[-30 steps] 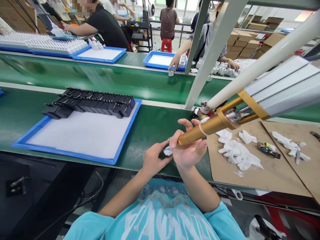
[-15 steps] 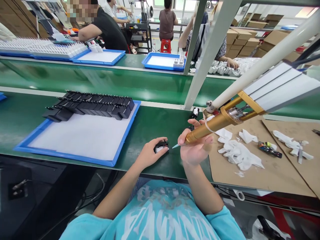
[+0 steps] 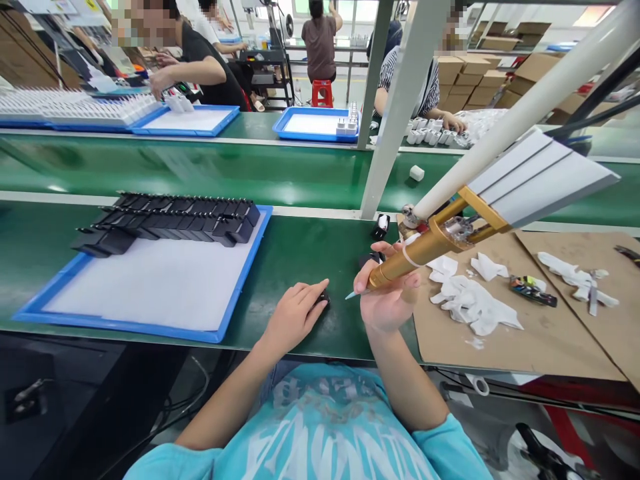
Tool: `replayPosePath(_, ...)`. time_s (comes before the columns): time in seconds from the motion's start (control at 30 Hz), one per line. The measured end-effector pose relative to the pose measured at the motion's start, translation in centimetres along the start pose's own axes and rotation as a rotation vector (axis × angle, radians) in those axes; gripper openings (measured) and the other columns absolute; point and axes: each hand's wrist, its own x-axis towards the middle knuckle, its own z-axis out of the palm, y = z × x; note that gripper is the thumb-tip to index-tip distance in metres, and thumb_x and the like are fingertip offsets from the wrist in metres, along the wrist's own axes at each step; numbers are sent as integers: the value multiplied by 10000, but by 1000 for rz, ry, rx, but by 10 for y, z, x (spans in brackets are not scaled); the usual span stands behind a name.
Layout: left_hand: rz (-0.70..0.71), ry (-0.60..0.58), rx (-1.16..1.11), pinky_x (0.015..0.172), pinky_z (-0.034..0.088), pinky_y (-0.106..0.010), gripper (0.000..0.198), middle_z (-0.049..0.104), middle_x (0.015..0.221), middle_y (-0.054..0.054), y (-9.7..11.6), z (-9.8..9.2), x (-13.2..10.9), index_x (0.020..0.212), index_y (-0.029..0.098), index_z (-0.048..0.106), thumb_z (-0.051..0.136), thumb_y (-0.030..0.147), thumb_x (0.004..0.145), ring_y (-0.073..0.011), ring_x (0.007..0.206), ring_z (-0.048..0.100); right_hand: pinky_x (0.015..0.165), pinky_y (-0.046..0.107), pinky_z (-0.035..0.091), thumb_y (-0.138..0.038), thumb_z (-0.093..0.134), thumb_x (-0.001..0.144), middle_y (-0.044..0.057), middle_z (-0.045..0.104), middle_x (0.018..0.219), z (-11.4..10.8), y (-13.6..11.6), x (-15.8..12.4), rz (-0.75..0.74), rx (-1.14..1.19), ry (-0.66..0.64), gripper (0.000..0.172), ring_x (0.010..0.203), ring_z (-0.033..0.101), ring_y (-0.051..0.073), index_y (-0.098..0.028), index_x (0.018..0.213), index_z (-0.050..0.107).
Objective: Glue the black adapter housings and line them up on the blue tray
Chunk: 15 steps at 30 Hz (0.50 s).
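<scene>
**Left hand [image 3: 290,317] over black casing [image 3: 325,299], right hand [image 3: 385,293] on gold-coloured tool [image 3: 415,259]**

The left hand's fingers lie nearly straight across the casing on the green worktop [image 3: 283,257]; its grip is hidden. The right hand pinches the tool, whose pale tip [image 3: 352,295] stays apart from the casing. White shirt lettering [image 3: 330,427] is too creased to read. Worktop stretches leftward to the blue tray [image 3: 245,273]; cardboard [image 3: 500,353] borders the right.

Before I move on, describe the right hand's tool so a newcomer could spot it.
Find the long white pole slanting down from the upper right. Just below its lower end, the right hand holds a cylindrical tool. Unlike the pole, it is gold with a pale blue tip.
</scene>
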Motion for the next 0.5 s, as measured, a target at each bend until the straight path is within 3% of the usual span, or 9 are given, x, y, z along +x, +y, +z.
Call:
replayPosePath(0.17,-23,101,27,865,510,-315,228,717,1085,-50,2,15,-2,1156,225,623,495,256,970,-183,970,642,335,228,346,-594,464,847,2,602,1017,-1,0,1,-4,1,-1,364,399,505,54,-294,1049,502)
replayPosePath(0.33,-94,18,386,700,462,-346,263,715,1042,-83,9,24,-3,1167,219,620,537,336,946,-240,866,655,332,232,355,-589,486,838,-1,593,1013,-2,-1,1,-1,32,-5,373,403,520,56,-288,1056,520)
replayPosePath(0.5,-105,-14,467,755,445,-365,298,692,1054,-111,17,30,-2,1228,198,592,531,259,942,-257,915,641,334,234,353,-595,489,835,0,601,999,-3,-2,1,7,25,7,370,399,509,58,-285,1036,510)
